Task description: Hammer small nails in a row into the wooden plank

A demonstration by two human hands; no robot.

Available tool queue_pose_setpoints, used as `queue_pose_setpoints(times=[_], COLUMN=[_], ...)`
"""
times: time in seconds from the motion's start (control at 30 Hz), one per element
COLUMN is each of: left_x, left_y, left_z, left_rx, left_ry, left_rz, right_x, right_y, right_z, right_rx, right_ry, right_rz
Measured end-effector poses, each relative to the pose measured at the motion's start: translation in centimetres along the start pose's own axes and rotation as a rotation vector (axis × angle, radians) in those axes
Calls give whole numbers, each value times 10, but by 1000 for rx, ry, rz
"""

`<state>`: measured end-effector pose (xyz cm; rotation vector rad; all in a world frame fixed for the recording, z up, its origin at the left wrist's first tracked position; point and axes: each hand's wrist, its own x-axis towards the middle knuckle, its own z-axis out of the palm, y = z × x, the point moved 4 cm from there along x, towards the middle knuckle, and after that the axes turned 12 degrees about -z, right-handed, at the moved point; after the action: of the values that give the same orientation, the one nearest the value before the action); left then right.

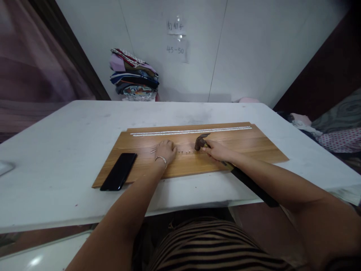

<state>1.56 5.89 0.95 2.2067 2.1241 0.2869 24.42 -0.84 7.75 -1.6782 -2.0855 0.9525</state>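
Observation:
My right hand [218,150] is wrapped round a claw hammer [251,184], close up to its head. The rusty brown head hangs over the wooden board [248,148], beside a short row of small upright nails [186,152]. The black grip of the handle runs back under my right forearm. At the left end of that row, my left hand [167,150] rests on the board with its fingers bent inward. Their tips are hidden, so what they hold, if anything, does not show. Several loose nails [153,150] lie just left of it.
A black phone [120,171] lies across the board's left front edge. White marked strips [191,131] run along the far side. The board lies on a white table [70,150]. Behind it, folded cloth [135,75] is stacked by the wall; more fabric [338,139] lies at right.

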Motion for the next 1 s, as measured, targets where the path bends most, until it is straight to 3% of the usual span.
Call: queue_pose_setpoints(times=[1.0], left_x=[0], left_y=[1], left_z=[0], left_rx=[3], left_ry=[-5], left_rz=[-4], right_x=[0], right_y=[0], right_z=[-2], right_rx=[-22], right_ry=[3], right_rz=[-10])
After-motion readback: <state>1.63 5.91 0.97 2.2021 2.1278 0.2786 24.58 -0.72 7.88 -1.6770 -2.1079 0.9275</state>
